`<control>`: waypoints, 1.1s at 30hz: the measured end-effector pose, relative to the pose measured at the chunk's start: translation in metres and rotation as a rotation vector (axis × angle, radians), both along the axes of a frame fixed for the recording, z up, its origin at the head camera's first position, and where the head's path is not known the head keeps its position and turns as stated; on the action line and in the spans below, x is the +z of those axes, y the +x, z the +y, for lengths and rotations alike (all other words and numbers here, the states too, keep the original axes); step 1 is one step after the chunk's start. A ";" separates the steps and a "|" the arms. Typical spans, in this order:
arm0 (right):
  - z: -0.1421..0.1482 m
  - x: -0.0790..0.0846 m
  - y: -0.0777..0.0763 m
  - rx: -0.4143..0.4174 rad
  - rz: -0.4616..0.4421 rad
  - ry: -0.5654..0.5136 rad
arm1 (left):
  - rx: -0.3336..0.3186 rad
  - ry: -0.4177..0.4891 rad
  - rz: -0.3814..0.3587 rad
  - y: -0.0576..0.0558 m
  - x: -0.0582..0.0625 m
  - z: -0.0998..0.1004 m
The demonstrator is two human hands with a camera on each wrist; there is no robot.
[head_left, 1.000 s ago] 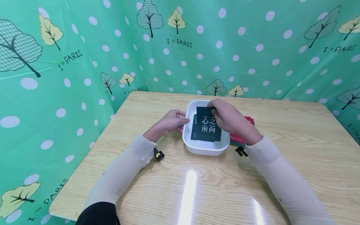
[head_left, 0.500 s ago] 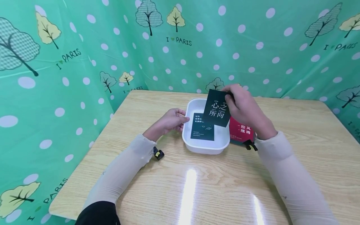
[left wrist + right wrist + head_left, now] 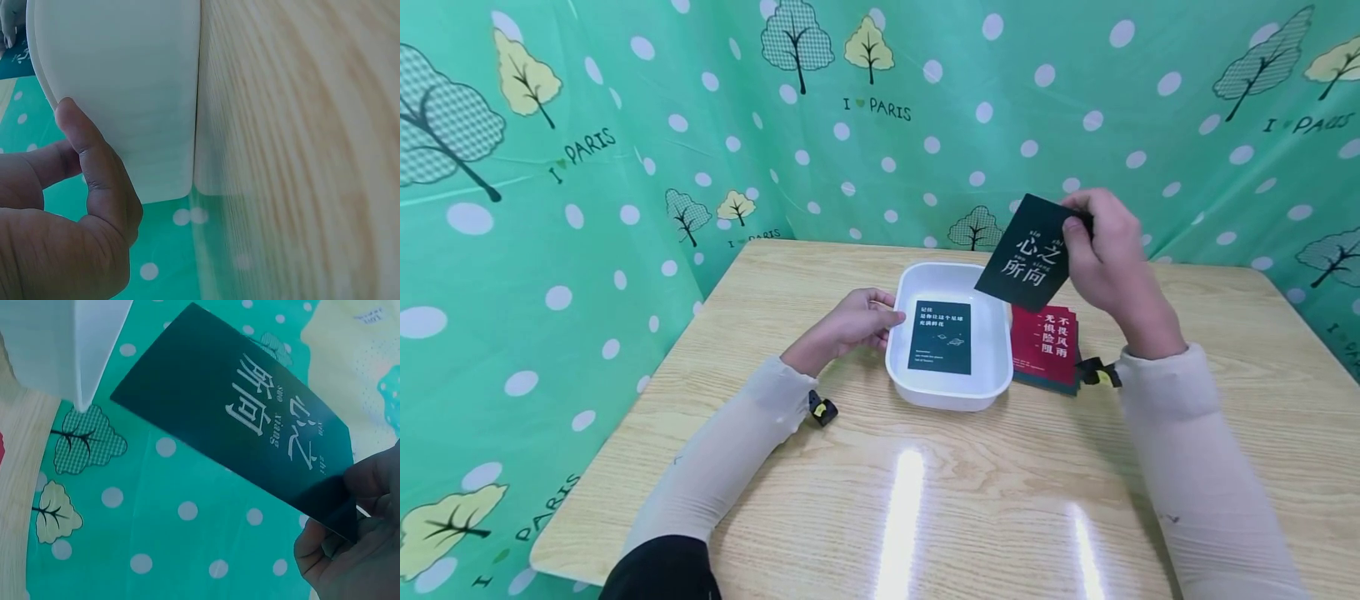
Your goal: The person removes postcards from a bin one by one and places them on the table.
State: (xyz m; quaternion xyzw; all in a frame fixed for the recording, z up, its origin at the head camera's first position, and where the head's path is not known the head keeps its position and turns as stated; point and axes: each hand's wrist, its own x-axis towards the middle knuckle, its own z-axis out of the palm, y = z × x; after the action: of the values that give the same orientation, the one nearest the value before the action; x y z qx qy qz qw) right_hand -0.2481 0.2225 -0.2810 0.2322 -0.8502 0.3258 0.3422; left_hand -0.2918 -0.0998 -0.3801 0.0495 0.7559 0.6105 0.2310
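My right hand (image 3: 1108,250) pinches a dark green card (image 3: 1028,250) with white Chinese characters by its upper right corner. The card hangs tilted in the air, above and to the right of a white plastic tub (image 3: 951,402). In the right wrist view, the thumb and fingers grip one end of it, its printed face showing. A second dark green card (image 3: 940,346), with white text and a small planet drawing, lies flat inside the tub. My left hand (image 3: 857,323) holds the tub's left side, thumb at the rim; the left wrist view shows fingers (image 3: 100,175) against the outer wall.
Right beside the tub lies a stack of cards (image 3: 1047,354), a red one on top and dark green edges below. All stand on a wooden table (image 3: 760,500). A green patterned curtain (image 3: 850,175) hangs behind and to the left.
My right hand has lifted the dark green card out of the tub, up and to the right, uncovering the card inside and the red stack. The left hand has stayed at the tub.
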 end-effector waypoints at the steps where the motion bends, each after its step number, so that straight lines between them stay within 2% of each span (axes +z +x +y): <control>1: 0.003 0.000 -0.001 -0.016 -0.017 -0.006 | 0.002 0.000 0.000 0.000 0.000 0.000; 9: 0.027 -0.004 -0.009 -0.140 -0.220 -0.064 | 0.003 0.002 0.000 0.000 0.001 0.000; 15: 0.040 -0.012 -0.017 -0.186 -0.360 -0.057 | 0.005 -0.001 -0.004 0.000 0.002 0.000; 24: 0.056 -0.036 -0.033 -0.181 -0.517 -0.025 | 0.002 0.009 -0.004 0.000 0.001 0.000; 33: 0.058 -0.063 -0.047 -0.123 -0.686 0.103 | -0.004 0.027 0.002 -0.001 -0.001 -0.001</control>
State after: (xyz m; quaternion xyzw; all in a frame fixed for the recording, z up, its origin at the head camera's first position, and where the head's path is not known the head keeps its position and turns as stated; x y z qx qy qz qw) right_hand -0.2948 0.2808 -0.3435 0.0745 -0.9434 0.3202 0.0435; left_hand -0.2923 -0.1005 -0.3810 0.0549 0.7477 0.6202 0.2309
